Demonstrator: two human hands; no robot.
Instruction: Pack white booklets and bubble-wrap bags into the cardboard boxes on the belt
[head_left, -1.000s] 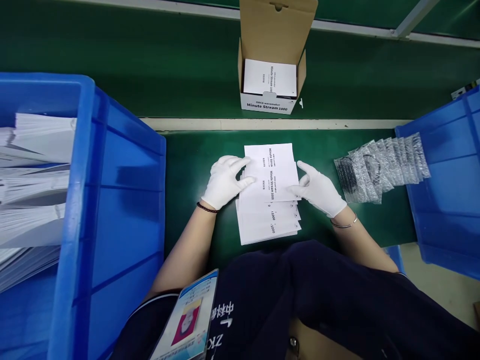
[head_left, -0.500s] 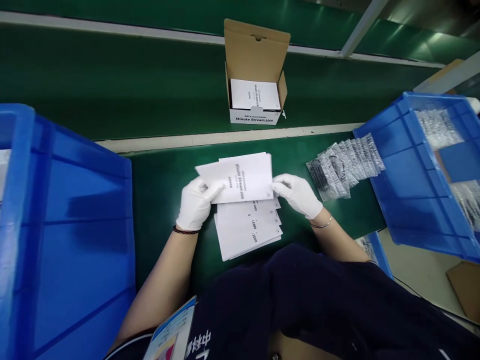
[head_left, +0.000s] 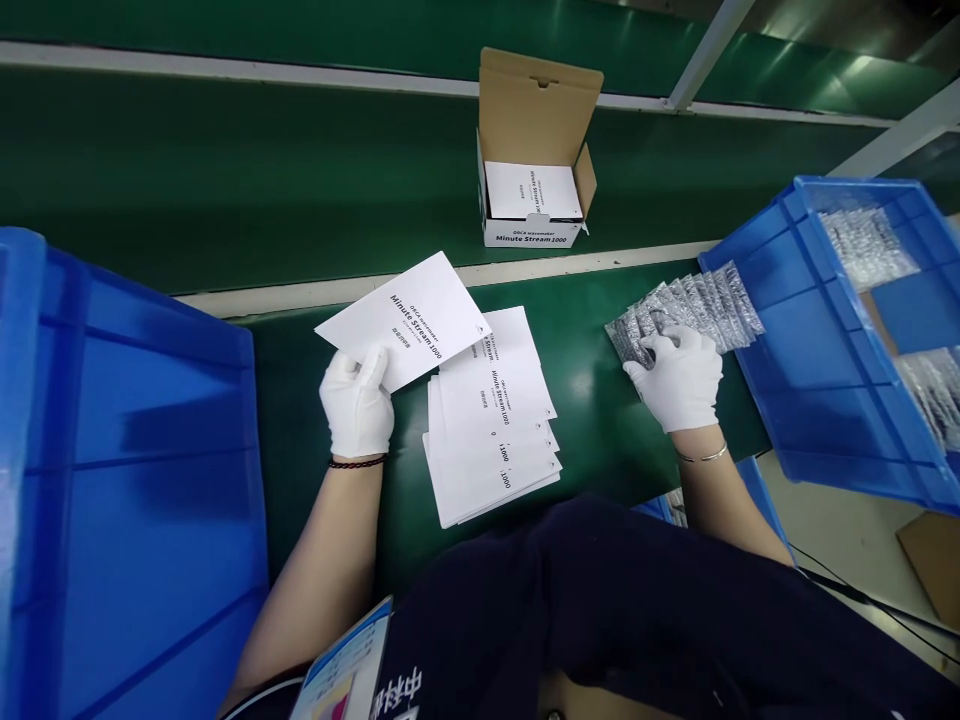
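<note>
My left hand (head_left: pixel 357 402), in a white glove, is closed on the near edge of a white "Minute Stream 1000" booklet (head_left: pixel 409 317) and holds it lifted left of a fanned stack of the same booklets (head_left: pixel 491 430) on the green mat. My right hand (head_left: pixel 679 378), also gloved, rests on the near end of a row of bubble-wrap pouches (head_left: pixel 694 305), with its fingers curled over the first pouch. An open cardboard box (head_left: pixel 534 160) with a booklet inside stands on the far belt.
A big blue bin (head_left: pixel 127 470) fills the left side. Another blue bin (head_left: pixel 840 350) holding more bubble-wrap pouches stands at the right. A pale strip (head_left: pixel 300 292) separates the mat from the green conveyor belt (head_left: pixel 225 170). A badge hangs at my chest.
My left hand has lifted one booklet off the stack and carried it left. My right hand let go of the booklets and moved right onto the bubble-wrap pouches.
</note>
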